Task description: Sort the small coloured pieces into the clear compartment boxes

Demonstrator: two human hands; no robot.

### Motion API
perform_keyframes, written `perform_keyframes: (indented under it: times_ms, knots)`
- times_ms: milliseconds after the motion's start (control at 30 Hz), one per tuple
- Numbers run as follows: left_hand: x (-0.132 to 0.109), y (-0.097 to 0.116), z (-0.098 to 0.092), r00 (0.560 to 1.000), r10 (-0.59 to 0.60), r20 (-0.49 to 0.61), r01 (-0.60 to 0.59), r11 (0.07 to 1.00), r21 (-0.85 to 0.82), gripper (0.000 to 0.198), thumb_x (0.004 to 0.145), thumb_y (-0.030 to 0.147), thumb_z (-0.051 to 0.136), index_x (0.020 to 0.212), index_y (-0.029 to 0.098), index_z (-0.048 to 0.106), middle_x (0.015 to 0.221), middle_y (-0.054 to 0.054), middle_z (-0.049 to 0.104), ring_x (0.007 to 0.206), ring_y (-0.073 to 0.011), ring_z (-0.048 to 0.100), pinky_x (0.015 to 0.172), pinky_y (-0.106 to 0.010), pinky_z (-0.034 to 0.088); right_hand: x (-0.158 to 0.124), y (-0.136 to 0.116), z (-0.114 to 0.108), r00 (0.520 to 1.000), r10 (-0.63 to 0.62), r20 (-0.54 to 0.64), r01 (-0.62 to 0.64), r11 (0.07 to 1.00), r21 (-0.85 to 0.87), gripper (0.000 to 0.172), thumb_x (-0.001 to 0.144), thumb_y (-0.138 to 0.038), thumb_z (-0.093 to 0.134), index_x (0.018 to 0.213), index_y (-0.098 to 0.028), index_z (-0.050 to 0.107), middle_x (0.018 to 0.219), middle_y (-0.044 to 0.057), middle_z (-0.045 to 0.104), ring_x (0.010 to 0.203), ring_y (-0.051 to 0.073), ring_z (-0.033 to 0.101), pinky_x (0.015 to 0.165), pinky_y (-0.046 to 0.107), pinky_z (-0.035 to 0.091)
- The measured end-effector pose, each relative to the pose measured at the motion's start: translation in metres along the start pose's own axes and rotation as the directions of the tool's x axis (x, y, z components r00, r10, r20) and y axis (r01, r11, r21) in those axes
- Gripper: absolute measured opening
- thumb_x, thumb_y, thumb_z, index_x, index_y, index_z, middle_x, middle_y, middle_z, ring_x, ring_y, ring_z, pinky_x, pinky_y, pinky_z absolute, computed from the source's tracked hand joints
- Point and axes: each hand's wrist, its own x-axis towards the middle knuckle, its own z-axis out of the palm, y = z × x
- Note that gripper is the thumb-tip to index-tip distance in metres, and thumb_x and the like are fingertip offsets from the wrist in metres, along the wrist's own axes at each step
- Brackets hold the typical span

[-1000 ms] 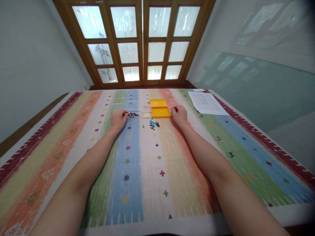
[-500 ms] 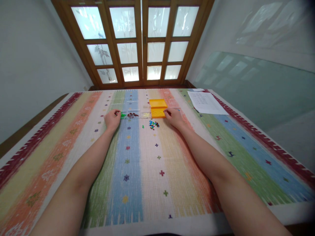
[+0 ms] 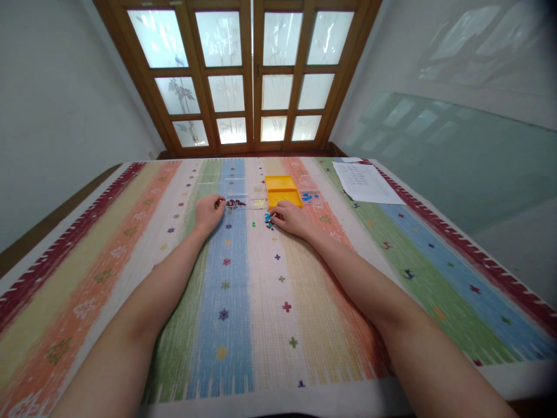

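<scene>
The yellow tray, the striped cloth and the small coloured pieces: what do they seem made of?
The yellow tray looks like smooth moulded plastic: even colour, raised rim. The striped cloth looks woven and matt: a fine thread grid shows. The small coloured pieces are perhaps plastic, being brightly coloured, but they are too small to be sure.

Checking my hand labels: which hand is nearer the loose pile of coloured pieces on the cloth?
Right. The right hand sits at the right edge of the pile; the left hand lies apart to its left, by the dark red pieces.

Head-worn view, facing forward-down, table [image 3: 278, 325] near
</scene>
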Motion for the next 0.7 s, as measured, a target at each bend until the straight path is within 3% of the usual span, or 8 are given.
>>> perform_keyframes:
  times_ms: [133,300,533,700]
  knots:
    - [-0.005,0.017,0.003,0.977,0.185,0.103,-0.183,0.983,-0.032,0.021,0.099,0.028,0.058,0.105,0.021,0.076,0.098,-0.006,0.075,0.09,-0.022,0.063,0.088,-0.038,0.045,-0.001,-0.003,-0.002,1.0,0.016,-0.001,-0.016,1.0,-0.027,0.016,0.101,-0.024,0.06,0.106,-0.02,0.075,0.103,0.009,0.067,0.1,0.023,0.057,0.086,0.034,0.042]
    - [-0.01,0.032,0.008,0.907,0.353,0.228,-0.346,0.935,-0.073,0.023,0.1,0.03,0.057,0.106,0.021,0.076,0.1,-0.008,0.073,0.095,-0.0242,0.064,0.089,-0.039,0.046,-0.001,-0.006,-0.003,1.0,0.009,0.003,-0.008,0.998,-0.06,0.023,0.103,-0.029,0.058,0.119,-0.023,0.074,0.106,0.01,0.067,0.103,0.025,0.058,0.089,0.035,0.042]
    - [-0.014,0.036,0.012,0.857,0.446,0.26,-0.444,0.893,-0.069,0.024,0.1,0.031,0.055,0.105,0.022,0.076,0.103,-0.009,0.074,0.097,-0.0258,0.065,0.088,-0.04,0.046,0.0,-0.01,0.0,1.0,0.014,0.02,-0.012,0.996,-0.09,0.018,0.101,-0.028,0.061,0.108,-0.022,0.076,0.107,0.01,0.066,0.102,0.025,0.056,0.087,0.034,0.041]
    - [-0.014,0.035,0.014,0.848,0.45,0.28,-0.447,0.891,-0.079,0.024,0.1,0.032,0.055,0.106,0.022,0.076,0.106,-0.009,0.074,0.098,-0.0255,0.065,0.087,-0.04,0.046,-0.001,-0.011,0.0,1.0,0.001,0.02,0.0,0.999,-0.052,0.012,0.098,-0.025,0.065,0.105,-0.021,0.074,0.108,0.009,0.066,0.102,0.025,0.056,0.089,0.034,0.041]
